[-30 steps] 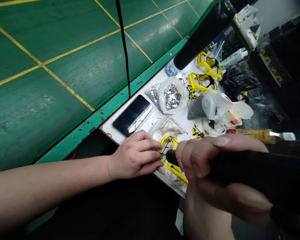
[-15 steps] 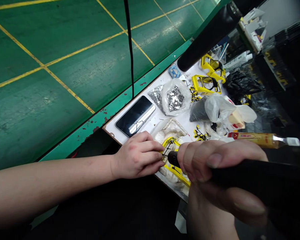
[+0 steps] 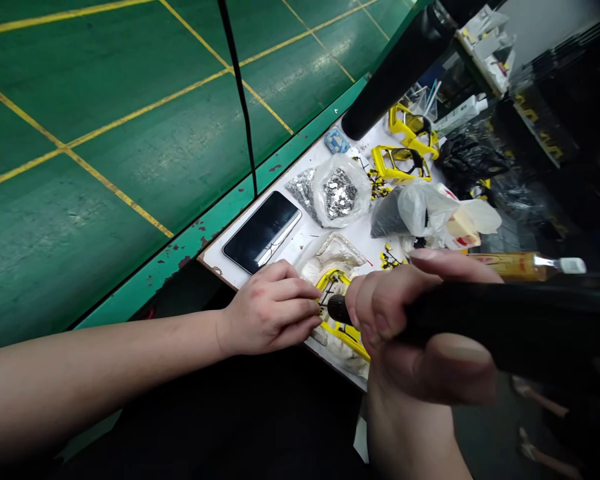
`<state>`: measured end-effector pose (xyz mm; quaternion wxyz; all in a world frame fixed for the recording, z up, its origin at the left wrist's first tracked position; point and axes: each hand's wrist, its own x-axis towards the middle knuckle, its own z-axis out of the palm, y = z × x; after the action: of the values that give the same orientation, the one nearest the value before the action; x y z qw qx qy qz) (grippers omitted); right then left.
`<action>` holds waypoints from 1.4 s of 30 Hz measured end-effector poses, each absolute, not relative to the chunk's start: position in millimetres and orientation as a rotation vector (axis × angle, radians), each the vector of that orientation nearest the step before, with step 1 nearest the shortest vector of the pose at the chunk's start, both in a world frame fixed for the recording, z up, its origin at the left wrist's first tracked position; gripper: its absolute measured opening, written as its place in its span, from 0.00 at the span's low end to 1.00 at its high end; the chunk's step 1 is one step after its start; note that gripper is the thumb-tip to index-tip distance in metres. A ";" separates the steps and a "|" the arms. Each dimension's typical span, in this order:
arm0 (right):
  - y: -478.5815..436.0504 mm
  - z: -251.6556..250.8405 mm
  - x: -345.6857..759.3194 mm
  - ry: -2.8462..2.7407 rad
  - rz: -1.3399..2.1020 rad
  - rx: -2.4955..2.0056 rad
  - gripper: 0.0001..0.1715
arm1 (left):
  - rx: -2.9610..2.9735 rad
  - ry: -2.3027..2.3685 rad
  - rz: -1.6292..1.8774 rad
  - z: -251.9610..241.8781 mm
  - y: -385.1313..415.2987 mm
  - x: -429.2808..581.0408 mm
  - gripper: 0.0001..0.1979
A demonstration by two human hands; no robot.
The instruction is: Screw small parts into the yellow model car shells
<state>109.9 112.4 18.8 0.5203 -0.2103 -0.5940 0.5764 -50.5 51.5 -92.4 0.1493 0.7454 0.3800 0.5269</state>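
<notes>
My right hand (image 3: pixel 380 307) is wrapped round a black power screwdriver (image 3: pixel 510 320), held nearly level. Its ribbed nose and thin bit point left into a yellow plastic frame (image 3: pixel 347 339). Whether the bit touches a screw is too small to tell. At the frame's left edge, my left hand (image 3: pixel 275 310) has its fingers closed together on the frame, with the fingertips beside the bit. The frame lies in a rough white moulded holder (image 3: pixel 337 248) near the table's front edge. Part of the frame is hidden behind my right hand.
Left of the holder lies a phone (image 3: pixel 263 230). An open bag of small metal pieces (image 3: pixel 341 193) stands behind. Farther back are yellow housings (image 3: pixel 397 163) and a thick black pipe (image 3: pixel 395 73). A bottle (image 3: pixel 525 265) lies at right. A black cable (image 3: pixel 243 100) hangs down.
The view has shifted slightly, so the table's things appear farther left. On the screwdriver, my right hand's fingers have changed position a little. My left hand stays on the frame.
</notes>
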 end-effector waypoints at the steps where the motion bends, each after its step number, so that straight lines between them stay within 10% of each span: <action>1: 112.8 18.9 109.2 -1.420 1.386 -0.504 0.18 | 2.148 1.093 1.510 -92.1 51.6 -50.5 0.05; 21: 110.8 13.5 114.7 -1.317 1.424 -0.611 0.15 | 2.174 1.103 1.489 -89.1 52.1 -52.1 0.08; 42: 64.2 -17.6 247.9 -2.416 0.616 -1.563 0.59 | 2.225 1.442 1.469 -73.9 40.2 -55.5 0.21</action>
<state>247.9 64.2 -17.6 0.0992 -0.5286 -0.8169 0.2082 -55.5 40.2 -73.9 0.0551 0.7329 0.4751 0.4838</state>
